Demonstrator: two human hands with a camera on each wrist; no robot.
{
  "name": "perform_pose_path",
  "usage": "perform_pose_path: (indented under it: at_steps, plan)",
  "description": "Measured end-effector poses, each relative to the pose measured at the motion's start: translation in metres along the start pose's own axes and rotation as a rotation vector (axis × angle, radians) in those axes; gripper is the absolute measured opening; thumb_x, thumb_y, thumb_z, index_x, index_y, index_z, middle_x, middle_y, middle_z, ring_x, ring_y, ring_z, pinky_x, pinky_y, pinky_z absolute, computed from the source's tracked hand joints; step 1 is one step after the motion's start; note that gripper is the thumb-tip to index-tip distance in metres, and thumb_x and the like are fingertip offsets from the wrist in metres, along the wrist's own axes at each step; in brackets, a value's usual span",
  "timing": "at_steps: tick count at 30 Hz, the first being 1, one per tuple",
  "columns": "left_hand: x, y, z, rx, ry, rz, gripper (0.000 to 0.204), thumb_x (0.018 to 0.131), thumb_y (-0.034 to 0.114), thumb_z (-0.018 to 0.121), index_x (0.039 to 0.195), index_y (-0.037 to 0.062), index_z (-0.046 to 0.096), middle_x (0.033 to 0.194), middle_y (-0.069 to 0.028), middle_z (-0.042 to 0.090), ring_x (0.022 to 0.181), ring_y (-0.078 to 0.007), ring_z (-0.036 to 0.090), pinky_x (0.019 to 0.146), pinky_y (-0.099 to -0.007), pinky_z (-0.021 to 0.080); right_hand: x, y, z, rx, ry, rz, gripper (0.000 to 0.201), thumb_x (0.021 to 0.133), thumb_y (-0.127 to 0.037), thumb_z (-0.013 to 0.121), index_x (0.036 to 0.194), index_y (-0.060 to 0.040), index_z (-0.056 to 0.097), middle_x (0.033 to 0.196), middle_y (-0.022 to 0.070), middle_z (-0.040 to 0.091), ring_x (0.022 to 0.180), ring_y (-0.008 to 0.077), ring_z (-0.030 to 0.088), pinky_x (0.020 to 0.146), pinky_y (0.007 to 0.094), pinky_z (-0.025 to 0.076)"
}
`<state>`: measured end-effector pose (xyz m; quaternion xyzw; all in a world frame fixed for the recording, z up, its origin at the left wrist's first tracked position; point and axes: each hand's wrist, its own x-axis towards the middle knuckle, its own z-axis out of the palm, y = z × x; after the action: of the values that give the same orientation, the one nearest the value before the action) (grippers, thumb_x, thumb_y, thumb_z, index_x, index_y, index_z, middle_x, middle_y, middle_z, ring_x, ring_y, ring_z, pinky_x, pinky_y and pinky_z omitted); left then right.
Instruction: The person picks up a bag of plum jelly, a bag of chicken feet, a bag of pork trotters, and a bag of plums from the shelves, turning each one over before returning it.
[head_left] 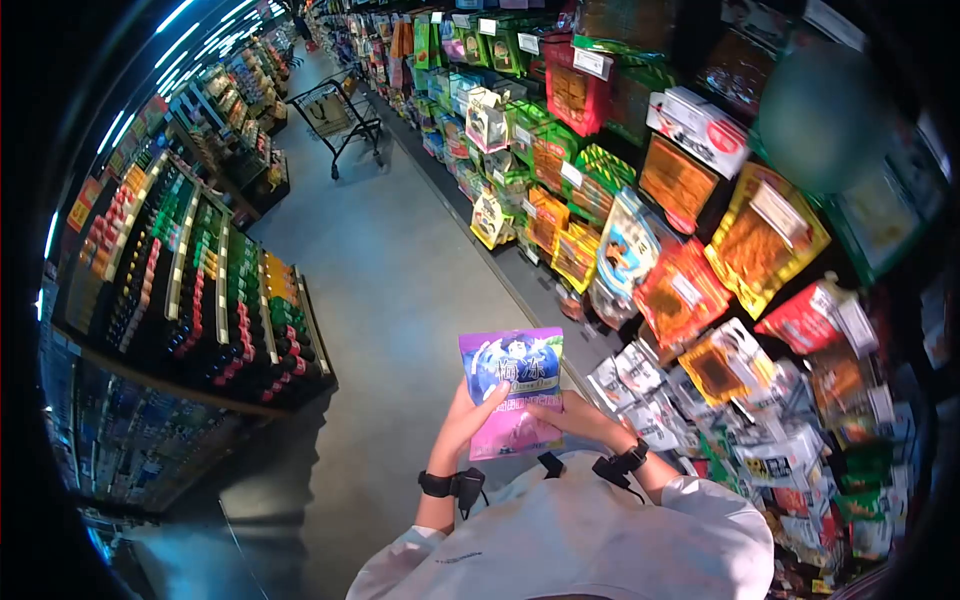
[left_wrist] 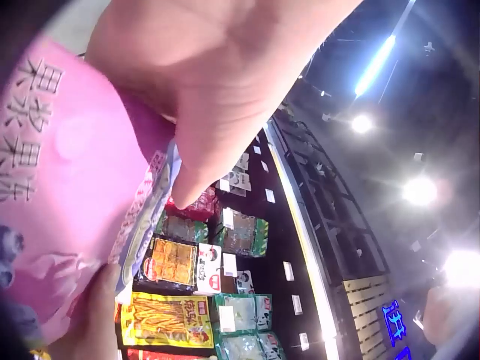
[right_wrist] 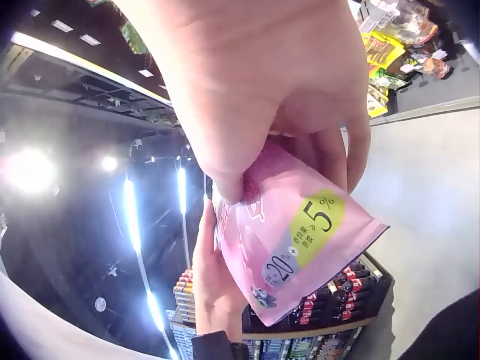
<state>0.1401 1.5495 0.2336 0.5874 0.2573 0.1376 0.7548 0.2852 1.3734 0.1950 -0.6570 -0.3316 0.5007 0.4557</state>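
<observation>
A pink and blue snack pouch (head_left: 513, 385) is held upright in front of the body, between both hands. The left hand (head_left: 464, 420) grips its left edge, thumb across the front. On the other edge the right hand (head_left: 585, 420) pinches the pouch, thumb also on the front and fingers behind. The left wrist view shows the pouch's pink face (left_wrist: 75, 165) close up beneath the left hand (left_wrist: 202, 75). In the right wrist view the right hand (right_wrist: 262, 82) clasps the pouch (right_wrist: 289, 232), whose printed pink side faces the camera.
Hanging snack packets (head_left: 680, 180) fill the shelving on the right, reaching close to the right arm. Bottle shelves (head_left: 200, 270) stand on the left. A shopping cart (head_left: 337, 115) is farther up the grey aisle floor (head_left: 380, 280).
</observation>
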Motion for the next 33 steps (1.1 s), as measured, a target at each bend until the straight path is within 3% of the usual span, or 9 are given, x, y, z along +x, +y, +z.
perform_pose_path:
  at_steps: [9,12,15,17,22,24,28,31,33]
  plan:
    - [0.173,0.103,-0.025,0.106,0.105,0.025,0.036,0.093,0.014,0.073,0.123,-0.0027,0.062,0.113,-0.0062,0.07,0.101,-0.0114,0.064,0.092,-0.0287,0.051,0.164,-0.069,-0.1,0.107,-0.103,-0.141,0.051,0.098,-0.038,0.067,0.131,-0.0001,0.06,0.117,0.0083,0.069,0.106,0.0133,0.063,0.093,0.0323,0.051]
    - [0.224,0.116,-0.053,0.038,0.157,0.063,0.035,0.094,0.013,0.073,0.124,-0.0021,0.062,0.116,-0.0066,0.069,0.101,-0.0114,0.064,0.091,-0.0294,0.052,0.218,-0.09,-0.113,0.322,-0.148,-0.175,0.052,0.099,-0.031,0.066,0.138,0.0004,0.052,0.124,0.0084,0.065,0.111,0.0139,0.061,0.097,0.0325,0.05]
    - [0.282,0.126,-0.088,-0.091,0.25,0.018,0.034,0.094,0.013,0.072,0.123,-0.002,0.062,0.115,-0.0074,0.069,0.1,-0.0127,0.065,0.089,-0.0296,0.053,0.278,-0.115,-0.117,0.367,-0.039,-0.341,0.052,0.1,-0.023,0.065,0.143,-0.0008,0.045,0.128,0.0077,0.062,0.115,0.0137,0.059,0.099,0.0315,0.049]
    - [0.317,0.137,-0.112,-0.16,0.284,0.005,0.033,0.095,0.013,0.072,0.122,-0.0023,0.062,0.114,-0.0079,0.069,0.099,-0.0134,0.066,0.088,-0.0296,0.054,0.321,-0.132,-0.123,0.365,-0.029,-0.294,0.053,0.1,-0.023,0.065,0.144,-0.0011,0.044,0.129,0.008,0.061,0.116,0.0133,0.058,0.1,0.0311,0.048]
    - [0.407,0.159,-0.188,-0.253,0.238,0.027,0.031,0.093,0.011,0.073,0.12,-0.0026,0.063,0.111,-0.0082,0.07,0.095,-0.0132,0.067,0.085,-0.0291,0.055,0.424,-0.178,-0.122,0.227,0.044,-0.307,0.052,0.099,-0.021,0.066,0.142,-0.0012,0.047,0.129,0.0083,0.062,0.115,0.0128,0.058,0.101,0.0311,0.048]
    - [0.442,0.171,-0.219,-0.257,0.212,0.044,0.03,0.093,0.009,0.074,0.119,-0.0022,0.064,0.111,-0.0078,0.07,0.095,-0.0129,0.067,0.085,-0.029,0.055,0.462,-0.197,-0.114,0.33,0.086,-0.236,0.054,0.098,-0.024,0.068,0.142,-0.0007,0.048,0.131,0.007,0.061,0.115,0.012,0.057,0.101,0.0305,0.047]
    - [0.5,0.21,-0.269,-0.288,0.129,0.072,0.029,0.092,0.009,0.074,0.118,-0.0018,0.064,0.11,-0.0075,0.07,0.094,-0.0125,0.066,0.085,-0.0288,0.054,0.518,-0.258,-0.116,0.231,0.122,-0.345,0.055,0.097,-0.017,0.068,0.145,-0.0001,0.044,0.132,0.0055,0.059,0.119,0.0121,0.054,0.104,0.0303,0.045]
    - [0.547,0.227,-0.293,-0.315,0.039,0.063,0.029,0.092,0.009,0.074,0.118,-0.0016,0.064,0.109,-0.0071,0.07,0.095,-0.012,0.066,0.086,-0.0287,0.054,0.563,-0.276,-0.117,0.287,0.164,-0.426,0.057,0.096,-0.013,0.069,0.146,-0.0004,0.043,0.133,0.0054,0.058,0.118,0.0124,0.054,0.103,0.0307,0.046]
    - [0.58,0.236,-0.302,-0.278,-0.023,0.065,0.03,0.093,0.009,0.074,0.118,-0.0015,0.064,0.11,-0.0066,0.07,0.096,-0.0116,0.065,0.087,-0.0285,0.053,0.584,-0.288,-0.127,0.287,0.2,-0.329,0.056,0.096,-0.014,0.07,0.144,-0.0002,0.044,0.132,0.0061,0.059,0.117,0.0127,0.055,0.102,0.0308,0.046]
